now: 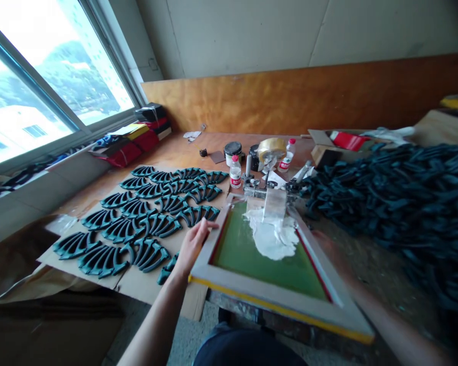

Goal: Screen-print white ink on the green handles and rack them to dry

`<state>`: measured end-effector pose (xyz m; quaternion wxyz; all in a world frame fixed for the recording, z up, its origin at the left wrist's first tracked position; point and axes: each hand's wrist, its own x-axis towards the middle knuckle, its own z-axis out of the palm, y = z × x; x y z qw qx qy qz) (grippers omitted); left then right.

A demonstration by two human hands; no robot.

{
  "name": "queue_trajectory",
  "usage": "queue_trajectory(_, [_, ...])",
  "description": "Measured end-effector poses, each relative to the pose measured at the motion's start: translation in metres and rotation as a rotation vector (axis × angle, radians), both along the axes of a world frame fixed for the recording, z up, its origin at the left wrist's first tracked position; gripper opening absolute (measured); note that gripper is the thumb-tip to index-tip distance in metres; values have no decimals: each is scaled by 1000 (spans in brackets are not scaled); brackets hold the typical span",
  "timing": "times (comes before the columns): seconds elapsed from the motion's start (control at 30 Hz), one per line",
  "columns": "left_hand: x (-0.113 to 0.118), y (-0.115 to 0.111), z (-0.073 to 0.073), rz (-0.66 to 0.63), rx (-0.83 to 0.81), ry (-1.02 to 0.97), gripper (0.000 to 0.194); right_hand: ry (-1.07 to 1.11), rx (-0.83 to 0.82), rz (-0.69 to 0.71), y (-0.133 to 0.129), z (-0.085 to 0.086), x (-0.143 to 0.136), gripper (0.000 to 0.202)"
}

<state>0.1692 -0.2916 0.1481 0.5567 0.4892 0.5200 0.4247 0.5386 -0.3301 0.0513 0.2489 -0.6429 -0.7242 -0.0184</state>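
Note:
A screen-printing frame [278,300] with a green mesh tilts up in front of me, its near edge yellow. Thick white ink [273,239] lies on the mesh, under a pale squeegee blade [275,204] clamped at the far end. Beside the left rail is my left hand [195,239], fingers bent and one fingertip at the rail's edge; what it may hold is hidden. My right hand [326,244] is at the outer side of the right rail, blurred and mostly covered by it. Dark green fan-shaped pieces [124,229] lie in rows on cardboard to the left.
A large heap of dark green pieces [389,193] fills the right side. Behind the frame stand a red-capped bottle [235,172], another bottle [287,156], a lidded tub [232,152] and a tape roll [272,148]. An open cardboard box [320,147] sits at the back right.

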Motion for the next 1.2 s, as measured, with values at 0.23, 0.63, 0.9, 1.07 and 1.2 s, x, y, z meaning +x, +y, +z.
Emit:
queue_trajectory(0.23, [-9,-23,-108,-78,-139,288,66,-55,-14,152,53,50,-47,46])
queue_trajectory(0.63, [-13,-16,-126,-89,-177,306,60,-227,-187,726,-18,39,-80,19])
queue_trajectory(0.9, [-11,-19,-121,-48,-202,263,63,-131,67,639,-29,13,-88,30])
queue_trajectory(1.07, [-13,-19,-119,-91,-176,233,64,-17,-144,528,-7,30,-82,19])
queue_trajectory(1.2, [-15,-18,-84,-107,-215,156,77,-32,-143,223,51,65,-76,49])
